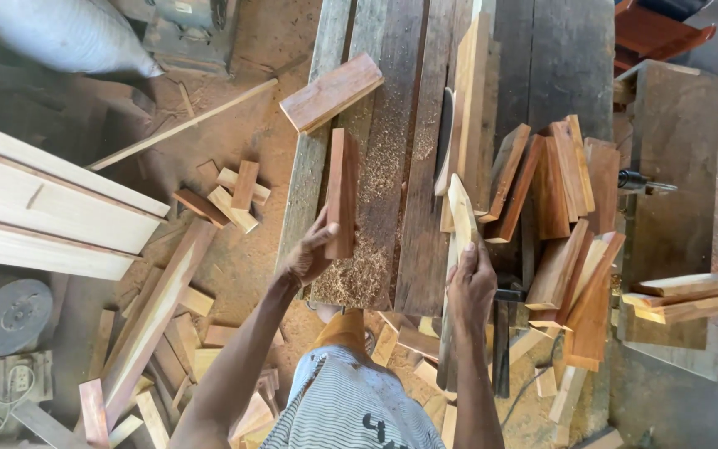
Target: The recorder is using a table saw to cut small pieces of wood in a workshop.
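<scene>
The left hand (309, 254) gripped the near end of a reddish wooden block (341, 193) standing on edge on the saw table (400, 125), thumb against one face; the fingers behind it were hidden. The right hand (470, 287) was closed over the near end of a pale offcut (462, 209), palm down, so its fingers could not be seen. That offcut lay just beside the saw blade (445, 141), of which only a thin dark arc rose through the tabletop. Sawdust (359, 270) was heaped at the block's foot. A second reddish block (331, 92) lay tilted across the table's left edge. To the right, a pile of cut blocks (563, 216) leaned against one another, their lower ends lost behind each other. The person's striped shirt (351, 411) was cut off at the bottom edge. Below, on the dusty floor (234, 158), scattered offcuts (230, 195) lay near long pale planks (43, 204) that ran out of view on the left.
</scene>
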